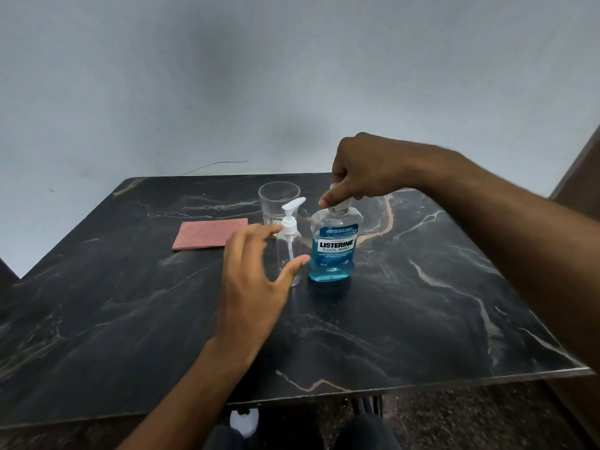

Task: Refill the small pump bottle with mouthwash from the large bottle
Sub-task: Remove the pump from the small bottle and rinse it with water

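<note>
A large clear bottle of blue mouthwash (pixel 334 251) with a blue label stands upright near the middle of the dark marble table (pixel 422 303). My right hand (pixel 360 170) comes down from above and grips its cap, which is mostly hidden under the fingers. Just left of it stands the small clear pump bottle (pixel 290 251) with a white pump head; it looks empty. My left hand (pixel 256 280) is spread open beside the pump bottle, thumb and fingers on either side of it, not clearly touching it.
An empty clear drinking glass (pixel 278 201) stands behind the two bottles. A pink cloth (pixel 209 235) lies flat to the left. A grey wall rises behind the table. My knees and a white object show below the front edge.
</note>
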